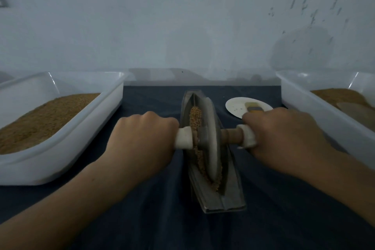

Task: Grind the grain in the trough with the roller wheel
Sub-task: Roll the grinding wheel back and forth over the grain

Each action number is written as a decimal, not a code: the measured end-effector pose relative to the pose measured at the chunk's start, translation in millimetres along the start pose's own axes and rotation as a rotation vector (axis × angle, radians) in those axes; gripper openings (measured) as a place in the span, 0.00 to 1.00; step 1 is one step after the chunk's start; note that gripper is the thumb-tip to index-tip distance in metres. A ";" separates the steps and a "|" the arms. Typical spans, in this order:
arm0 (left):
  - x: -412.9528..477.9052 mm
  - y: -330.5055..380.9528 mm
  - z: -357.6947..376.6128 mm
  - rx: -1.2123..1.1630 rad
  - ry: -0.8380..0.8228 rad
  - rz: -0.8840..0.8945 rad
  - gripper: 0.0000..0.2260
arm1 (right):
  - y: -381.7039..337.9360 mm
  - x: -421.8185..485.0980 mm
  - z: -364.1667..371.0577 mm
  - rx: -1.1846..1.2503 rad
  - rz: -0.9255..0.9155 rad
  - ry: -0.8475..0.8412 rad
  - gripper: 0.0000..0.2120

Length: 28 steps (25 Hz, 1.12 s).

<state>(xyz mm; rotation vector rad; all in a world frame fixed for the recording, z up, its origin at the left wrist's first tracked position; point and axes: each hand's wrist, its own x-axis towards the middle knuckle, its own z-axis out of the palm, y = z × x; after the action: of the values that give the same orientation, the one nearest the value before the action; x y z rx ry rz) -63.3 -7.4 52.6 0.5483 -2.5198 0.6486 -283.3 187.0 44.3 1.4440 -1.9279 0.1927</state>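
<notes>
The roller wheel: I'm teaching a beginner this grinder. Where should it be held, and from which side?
Hold the roller wheel by its axle handle stubs, one hand per side, from above. The disc stands on edge in the narrow trough, so only the stubs are free; the left hand and right hand wrap the white-wrapped ends.

Two white tubs are hemming in the work area: the left tub (60,128) and the right tub (316,111) are each standing close beside a forearm, leaving only narrow strips of dark cloth (154,219) between them and the trough (227,195). A plate (237,105) is sitting just beyond the right hand (284,136), blocking that far corner. The wall (182,26) is closing off the back. Bare cloth is lying open near the trough's close end, between the forearms.
</notes>
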 end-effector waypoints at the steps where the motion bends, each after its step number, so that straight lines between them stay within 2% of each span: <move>1: 1.2 2.1 4.9 0.007 -0.034 -0.040 0.27 | -2.7 6.2 2.7 -0.033 0.018 -0.010 0.19; 3: 17.4 5.4 21.5 -0.014 -0.084 -0.161 0.14 | -10.2 33.8 17.3 -0.094 0.077 -0.075 0.16; 5: 45.0 3.7 25.9 -0.018 -0.135 -0.243 0.03 | -14.4 66.7 23.5 -0.021 0.152 -0.231 0.11; 7: 56.4 0.8 24.9 -0.037 -0.182 -0.240 0.04 | -10.9 78.3 27.0 0.020 0.172 -0.303 0.09; 9: 38.0 1.8 17.9 -0.029 -0.109 -0.190 0.04 | -5.9 60.3 20.4 0.004 0.109 -0.227 0.13; 12: -3.4 7.9 0.9 -0.016 0.053 -0.050 0.23 | -5.9 12.1 6.2 -0.028 -0.041 0.011 0.16; 13: -4.6 5.9 -0.1 -0.017 0.060 -0.052 0.26 | -3.0 4.6 5.7 -0.003 -0.060 0.027 0.17; 15: 1.6 7.4 8.6 0.023 -0.021 -0.096 0.25 | -3.0 11.4 11.2 -0.028 -0.004 -0.025 0.17; 17: 23.2 8.3 24.6 0.035 -0.093 -0.187 0.15 | -9.8 42.0 26.5 -0.106 0.086 -0.110 0.16; 19: 49.6 4.5 27.2 0.003 -0.147 -0.253 0.05 | -13.5 72.6 33.5 -0.030 0.158 -0.237 0.12; 22: 54.9 2.3 24.2 -0.027 -0.201 -0.230 0.04 | -8.3 76.4 30.6 0.018 0.182 -0.336 0.11; 23: 44.1 2.4 21.8 -0.029 -0.177 -0.208 0.05 | -6.6 63.9 27.1 0.003 0.141 -0.290 0.13; 26: 3.9 6.8 8.8 -0.003 -0.020 -0.051 0.21 | -4.7 17.1 8.8 -0.017 -0.023 -0.047 0.13; 28: 5.7 5.0 3.7 0.005 0.007 -0.034 0.25 | 0.0 6.5 8.6 0.025 -0.050 -0.039 0.11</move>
<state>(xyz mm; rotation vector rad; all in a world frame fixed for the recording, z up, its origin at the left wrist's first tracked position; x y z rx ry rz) -71.6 -6.7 51.1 0.5876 -2.4972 0.6438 -287.9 177.5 41.9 1.5205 -1.9243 0.1672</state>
